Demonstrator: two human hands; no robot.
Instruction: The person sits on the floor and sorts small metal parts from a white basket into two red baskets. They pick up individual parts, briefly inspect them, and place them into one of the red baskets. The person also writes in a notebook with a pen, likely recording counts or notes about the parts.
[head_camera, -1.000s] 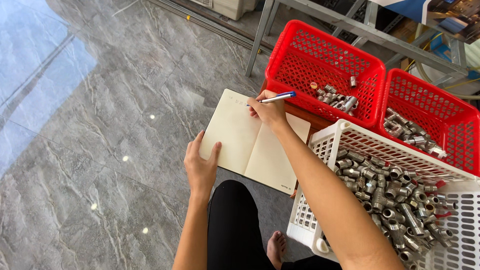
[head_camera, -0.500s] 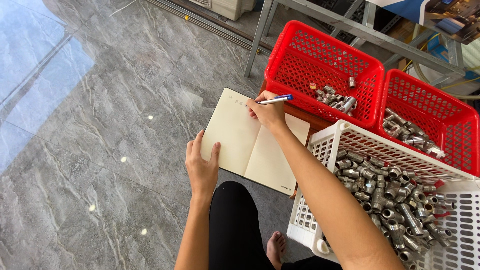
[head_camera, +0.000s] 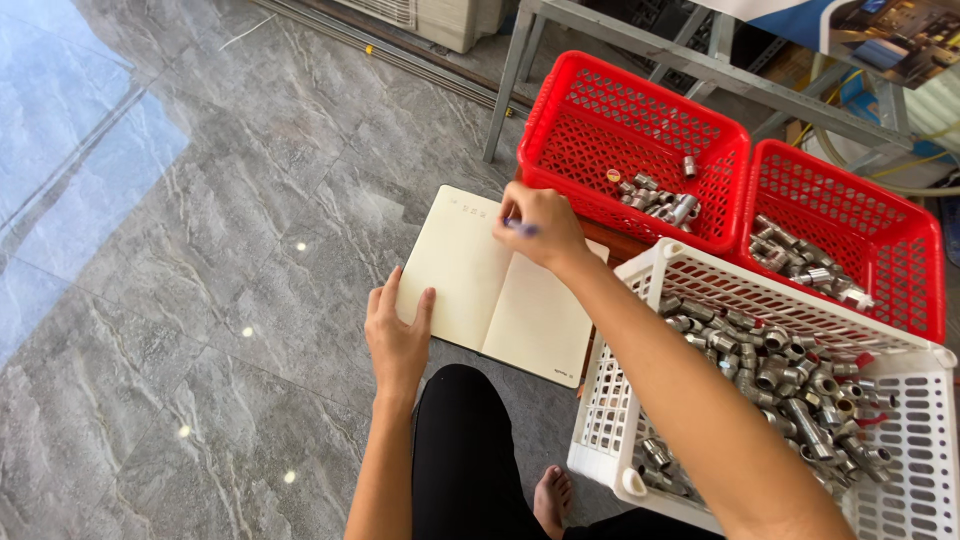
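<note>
While the head camera looks straight down, these lines tell what lies below.

Left hand: the left hand (head_camera: 397, 338) lies flat with fingers spread, palm down on the lower left corner of the notebook (head_camera: 500, 287), holding nothing.

Right hand: the right hand (head_camera: 538, 226) is closed around a blue pen (head_camera: 520, 228); only a short piece of the pen shows between the fingers, and its tip seems to meet the paper near the top of the fold, though the hand hides the contact.

Notebook: open, cream pages, lying tilted on the grey marble floor (head_camera: 200, 250), just in front of the baskets and partly over the person's black-clad knee (head_camera: 470, 450).

Near red basket: the red basket (head_camera: 630, 150) stands just beyond the notebook, with a small cluster of metal fittings (head_camera: 660, 200) in its near corner.

Far red basket: a second red basket (head_camera: 850, 240) touches the first on its right side and holds its own small heap of fittings.

White basket: the white basket (head_camera: 760, 380) stands beside the right forearm, well filled with metal fittings.

Foot: a bare foot (head_camera: 552, 500) rests on the floor beside the white basket.

Background: grey metal frame legs (head_camera: 510, 80) rise behind the red baskets.
</note>
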